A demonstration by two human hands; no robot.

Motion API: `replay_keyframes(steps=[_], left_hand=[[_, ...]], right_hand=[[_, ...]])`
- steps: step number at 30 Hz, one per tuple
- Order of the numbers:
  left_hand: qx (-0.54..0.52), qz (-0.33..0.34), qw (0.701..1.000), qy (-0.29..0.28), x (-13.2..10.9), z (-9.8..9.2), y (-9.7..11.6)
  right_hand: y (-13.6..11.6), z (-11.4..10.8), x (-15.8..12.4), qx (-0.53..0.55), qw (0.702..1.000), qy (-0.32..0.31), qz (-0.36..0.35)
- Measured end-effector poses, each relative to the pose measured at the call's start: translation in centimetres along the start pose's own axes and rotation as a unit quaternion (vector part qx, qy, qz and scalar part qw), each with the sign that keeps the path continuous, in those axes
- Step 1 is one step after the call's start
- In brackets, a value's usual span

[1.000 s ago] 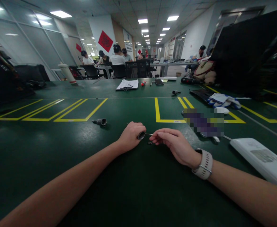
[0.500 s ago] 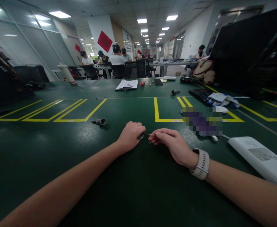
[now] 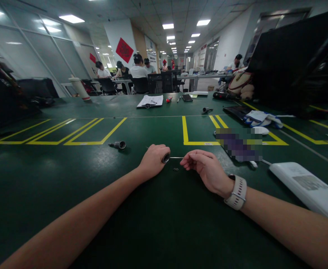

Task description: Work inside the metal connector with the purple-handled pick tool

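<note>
My left hand [image 3: 153, 160] is closed in a fist around a small metal cylinder [image 3: 165, 158], its open end facing right. A thin metal rod [image 3: 176, 157] runs from that end to my right hand [image 3: 203, 167], whose fingertips pinch its other end. Both hands rest on the dark green table [image 3: 164, 224]. Two tiny dark rings [image 3: 175, 169] lie on the table just below the rod, between the hands. A white watch [image 3: 237, 192] is on my right wrist.
A second metal cylinder [image 3: 119, 144] lies left of my hands. A white device [image 3: 306, 188] sits at the right, white gloves [image 3: 260, 118] behind it. A clipboard with papers [image 3: 150, 100], a phone [image 3: 187, 97] and small tools lie farther back. People sit at far desks.
My right hand has drawn a little to the right, so more of the thin rod shows between the hands. My left hand holds the cylinder nearly in place.
</note>
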State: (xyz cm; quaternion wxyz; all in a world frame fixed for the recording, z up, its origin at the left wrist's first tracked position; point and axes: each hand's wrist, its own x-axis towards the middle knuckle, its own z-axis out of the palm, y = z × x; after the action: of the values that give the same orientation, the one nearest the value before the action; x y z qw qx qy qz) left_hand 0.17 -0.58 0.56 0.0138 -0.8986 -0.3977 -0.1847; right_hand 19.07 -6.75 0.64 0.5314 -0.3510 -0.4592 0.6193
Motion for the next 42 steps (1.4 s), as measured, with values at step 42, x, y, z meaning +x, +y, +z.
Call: replay_keyframes(steps=[42], left_hand=[[-0.331, -0.274, 0.871, 0.238, -2.8, -2.5, 4.7]], right_hand=[[-2.9, -1.4, -7.8, -0.067, 0.998, 0.017, 0.006]])
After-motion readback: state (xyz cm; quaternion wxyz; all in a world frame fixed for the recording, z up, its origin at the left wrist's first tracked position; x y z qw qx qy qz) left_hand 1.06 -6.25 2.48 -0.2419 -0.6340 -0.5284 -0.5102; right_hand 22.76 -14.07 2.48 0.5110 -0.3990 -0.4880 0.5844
